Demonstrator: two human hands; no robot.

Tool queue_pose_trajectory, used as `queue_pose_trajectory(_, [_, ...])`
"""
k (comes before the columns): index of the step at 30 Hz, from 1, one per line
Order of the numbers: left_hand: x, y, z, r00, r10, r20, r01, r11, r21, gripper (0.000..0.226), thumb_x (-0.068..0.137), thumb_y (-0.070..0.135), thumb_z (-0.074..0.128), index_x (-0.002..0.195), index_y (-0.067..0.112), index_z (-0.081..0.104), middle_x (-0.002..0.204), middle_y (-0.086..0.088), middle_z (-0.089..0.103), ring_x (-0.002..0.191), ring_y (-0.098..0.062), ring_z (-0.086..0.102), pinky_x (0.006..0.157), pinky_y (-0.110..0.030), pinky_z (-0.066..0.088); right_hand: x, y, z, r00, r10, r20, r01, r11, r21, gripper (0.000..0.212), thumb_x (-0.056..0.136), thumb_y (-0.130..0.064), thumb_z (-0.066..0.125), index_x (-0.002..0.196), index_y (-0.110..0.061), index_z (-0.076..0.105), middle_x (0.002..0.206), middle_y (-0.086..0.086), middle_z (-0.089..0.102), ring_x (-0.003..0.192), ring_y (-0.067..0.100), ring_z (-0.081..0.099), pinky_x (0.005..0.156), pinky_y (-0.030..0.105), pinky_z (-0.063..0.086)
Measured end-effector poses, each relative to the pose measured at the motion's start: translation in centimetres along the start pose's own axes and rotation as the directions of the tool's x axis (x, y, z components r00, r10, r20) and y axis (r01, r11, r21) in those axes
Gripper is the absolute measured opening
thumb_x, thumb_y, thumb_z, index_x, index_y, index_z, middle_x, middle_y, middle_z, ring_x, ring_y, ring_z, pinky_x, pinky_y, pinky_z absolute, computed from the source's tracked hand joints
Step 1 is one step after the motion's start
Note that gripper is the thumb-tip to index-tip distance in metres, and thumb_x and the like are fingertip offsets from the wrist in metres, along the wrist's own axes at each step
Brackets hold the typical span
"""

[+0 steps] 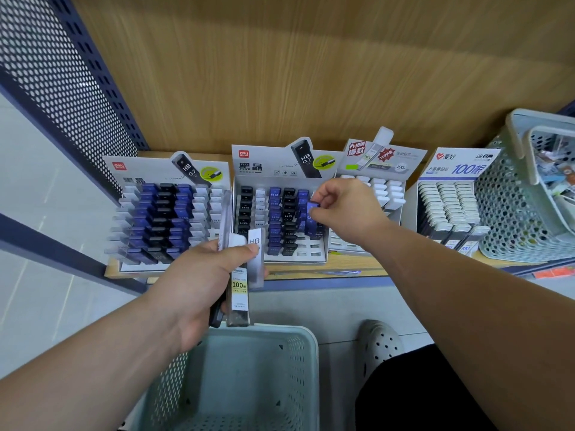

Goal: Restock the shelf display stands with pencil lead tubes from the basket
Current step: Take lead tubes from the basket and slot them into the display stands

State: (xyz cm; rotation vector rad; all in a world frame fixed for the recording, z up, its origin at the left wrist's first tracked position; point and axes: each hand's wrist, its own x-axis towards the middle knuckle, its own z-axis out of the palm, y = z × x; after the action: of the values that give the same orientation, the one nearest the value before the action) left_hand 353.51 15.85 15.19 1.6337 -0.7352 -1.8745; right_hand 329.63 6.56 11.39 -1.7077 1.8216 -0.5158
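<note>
A blue lead tube [312, 216] stands nearly upright at the right of the middle display stand [264, 174]. Bunched clear and white tubes [239, 286] sit before its front-left corner.

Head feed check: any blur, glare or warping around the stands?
Head view: wide-angle warp bows the perforated side panel and shelf edge; the left stand looks smeared, the blue tube in the right hand slightly soft; the held tubes in the left hand read sharp; even light, no glare.

Wooden shelf [342, 266], packed end to end!
Left stand [140, 172], centre stand [258, 164], white-cap stand [404, 157] and 100-count stand [451, 164] sit side by side; a pale perforated basket [504, 219] stands at the right end.
</note>
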Motion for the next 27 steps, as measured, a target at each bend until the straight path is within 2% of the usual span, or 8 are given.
queue_pose_trajectory(3, [-0.1,0.0,-0.1,1.000,-0.006,0.008,0.006,1.000,-0.004,0.021,0.089,0.037,0.069,0.084,0.019,0.076,0.093,-0.010,0.077,0.092,-0.030,0.051,0.078,-0.046,0.033,-0.1,0.3,0.3,0.997,-0.040,0.066,0.050,0.986,-0.158,0.019,0.081,-0.017,0.080,0.079,-0.029,0.066,0.073,-0.014,0.064,0.069,0.007,0.061,0.066,0.024,0.049])
queue_pose_trajectory(6, [-0.2,0.0,-0.1,1.000,-0.011,0.008,0.011,1.000,-0.025,0.024,0.086,0.038,0.072,0.089,0.014,0.074,0.091,-0.009,0.078,0.089,-0.030,0.049,0.076,-0.046,0.032,-0.3,0.6,0.6,0.994,-0.037,0.104,0.062,0.966,-0.250,0.014,0.084,-0.018,0.079,0.083,-0.027,0.069,0.074,-0.011,0.065,0.077,0.014,0.065,0.071,0.028,0.053])
queue_pose_trajectory(9, [-0.2,0.1,0.0,1.000,0.012,0.007,-0.012,1.000,-0.003,0.021,0.089,0.035,0.071,0.070,0.029,0.078,0.076,0.006,0.077,0.078,-0.021,0.056,0.074,-0.043,0.036,-0.4,0.8,0.9,0.996,-0.024,0.085,0.045,0.968,-0.248,0.016,0.084,-0.019,0.080,0.081,-0.029,0.069,0.071,-0.015,0.062,0.077,0.014,0.064,0.069,0.026,0.050])
queue_pose_trajectory(10, [-0.4,0.2,0.0,1.000,0.011,-0.001,-0.011,1.000,0.004,0.025,0.089,0.034,0.070,0.066,0.033,0.077,0.075,0.006,0.077,0.072,-0.021,0.057,0.072,-0.042,0.037,-0.4,0.8,0.9,0.997,-0.024,0.078,0.042,0.968,-0.246,0.014,0.084,-0.019,0.080,0.082,-0.028,0.069,0.071,-0.015,0.062,0.078,0.014,0.063,0.070,0.026,0.050])
queue_pose_trajectory(13, [-0.4,0.1,0.0,1.000,0.003,0.000,-0.003,0.999,-0.034,0.018,0.088,0.033,0.071,0.085,0.016,0.074,0.089,-0.011,0.077,0.083,-0.032,0.052,0.074,-0.046,0.037,-0.3,0.5,1.1,0.996,-0.031,0.084,0.051,0.965,-0.257,0.012,0.085,-0.020,0.079,0.084,-0.028,0.070,0.072,-0.013,0.062,0.080,0.015,0.065,0.073,0.028,0.053])
queue_pose_trajectory(16, [-0.6,0.2,0.0,1.000,0.010,-0.006,-0.010,1.000,-0.028,0.022,0.089,0.032,0.070,0.099,0.011,0.070,0.090,-0.012,0.077,0.085,-0.032,0.052,0.075,-0.046,0.038,-0.4,0.0,1.3,0.993,-0.046,0.105,0.074,0.956,-0.284,0.006,0.086,-0.021,0.078,0.087,-0.025,0.073,0.074,-0.012,0.065,0.082,0.015,0.067,0.075,0.030,0.055])
queue_pose_trajectory(21, [-0.6,0.1,-0.3,1.000,0.006,-0.008,-0.006,1.000,-0.011,0.029,0.089,0.032,0.069,0.106,0.008,0.069,0.090,-0.011,0.077,0.085,-0.031,0.052,0.076,-0.045,0.038,-0.4,-0.5,1.6,0.990,-0.054,0.129,0.100,0.919,-0.382,0.005,0.089,-0.023,0.073,0.093,-0.024,0.077,0.088,-0.007,0.073,0.089,0.018,0.067,0.080,0.037,0.057])
queue_pose_trajectory(27, [-0.6,0.2,-0.2,1.000,-0.009,-0.011,0.009,1.000,0.023,0.024,0.090,0.030,0.069,0.105,0.012,0.068,0.089,-0.010,0.078,0.084,-0.030,0.052,0.072,-0.042,0.038,-0.1,-0.5,1.4,0.988,-0.034,0.151,0.105,0.865,-0.491,0.014,0.093,-0.028,0.068,0.101,-0.023,0.079,0.102,-0.002,0.076,0.097,0.023,0.067,0.083,0.039,0.058])
